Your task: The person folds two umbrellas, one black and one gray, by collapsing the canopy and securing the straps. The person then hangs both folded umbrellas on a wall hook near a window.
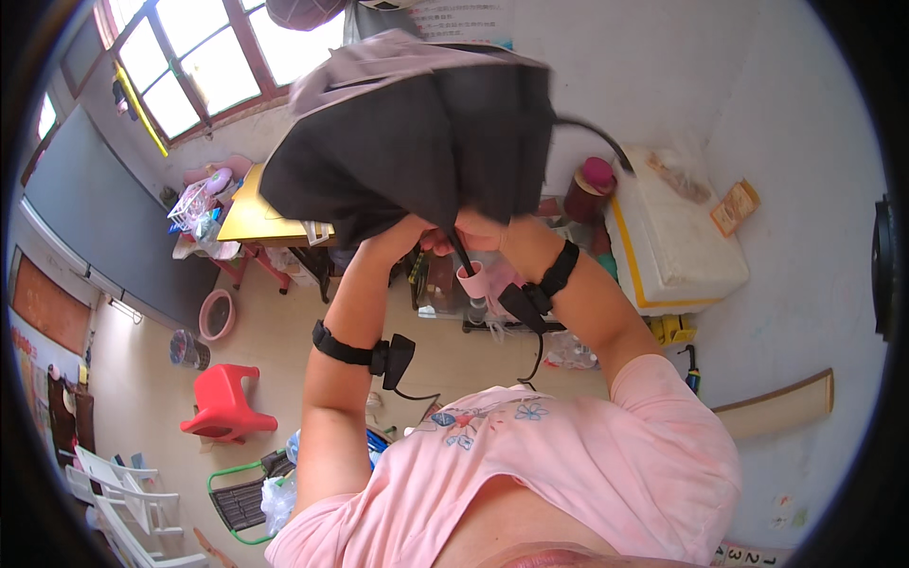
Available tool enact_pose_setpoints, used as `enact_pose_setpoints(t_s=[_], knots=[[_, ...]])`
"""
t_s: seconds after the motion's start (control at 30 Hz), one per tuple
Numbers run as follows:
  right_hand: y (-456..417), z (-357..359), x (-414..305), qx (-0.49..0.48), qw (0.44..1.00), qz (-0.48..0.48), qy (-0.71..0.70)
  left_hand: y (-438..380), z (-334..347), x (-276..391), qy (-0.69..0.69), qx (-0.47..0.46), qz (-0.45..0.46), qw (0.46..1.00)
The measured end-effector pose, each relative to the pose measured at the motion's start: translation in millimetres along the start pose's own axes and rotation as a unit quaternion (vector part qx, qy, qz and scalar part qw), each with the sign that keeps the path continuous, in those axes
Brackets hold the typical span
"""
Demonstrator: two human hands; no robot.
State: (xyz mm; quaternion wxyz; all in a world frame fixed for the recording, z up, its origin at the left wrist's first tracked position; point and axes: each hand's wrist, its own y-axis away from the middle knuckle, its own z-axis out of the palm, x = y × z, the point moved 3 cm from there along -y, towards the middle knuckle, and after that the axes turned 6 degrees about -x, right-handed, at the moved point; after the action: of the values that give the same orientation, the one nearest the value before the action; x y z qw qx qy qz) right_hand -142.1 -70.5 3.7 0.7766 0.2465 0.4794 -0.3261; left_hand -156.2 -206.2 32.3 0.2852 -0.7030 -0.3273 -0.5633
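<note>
Both arms reach forward and up to a large dark fabric item, seemingly a bag [398, 142], with a greyish-pink side on top. It is blurred and hangs in front of the wall. My left hand [412, 231] and my right hand [483, 231] are close together at its lower edge, fingers partly hidden by the fabric. The picture does not settle which fingers grip it. A black strap [461, 252] hangs down between the hands, and another black strap [600, 138] sticks out at the right. A black band with a small device is on each forearm.
A yellow table [248, 213] stands at the left by the window. At the right are a white foam box [682, 248] and a jar with a pink lid [591, 190]. Below the hands is a pink cup [471, 280] near a glass-topped table. A red plastic stool [227, 403] stands on the floor.
</note>
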Motion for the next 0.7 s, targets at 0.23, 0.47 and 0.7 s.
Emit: enact_pose_setpoints(t_s=[0.23,0.47,0.7], knots=[[11.1,-11.0,8.6,-0.023,0.962,-0.065,-0.262,7.4,5.2,4.4,0.056,0.013,0.157,0.986],[23.6,-7.5,-2.8,-0.023,0.969,-0.095,-0.228,6.7,-18.3,9.4,0.122,0.315,0.199,0.920],[31.9,-8.3,-5.0,-0.082,0.955,-0.107,-0.265,-14.3,-30.2,-1.8,0.016,0.308,0.151,0.939]])
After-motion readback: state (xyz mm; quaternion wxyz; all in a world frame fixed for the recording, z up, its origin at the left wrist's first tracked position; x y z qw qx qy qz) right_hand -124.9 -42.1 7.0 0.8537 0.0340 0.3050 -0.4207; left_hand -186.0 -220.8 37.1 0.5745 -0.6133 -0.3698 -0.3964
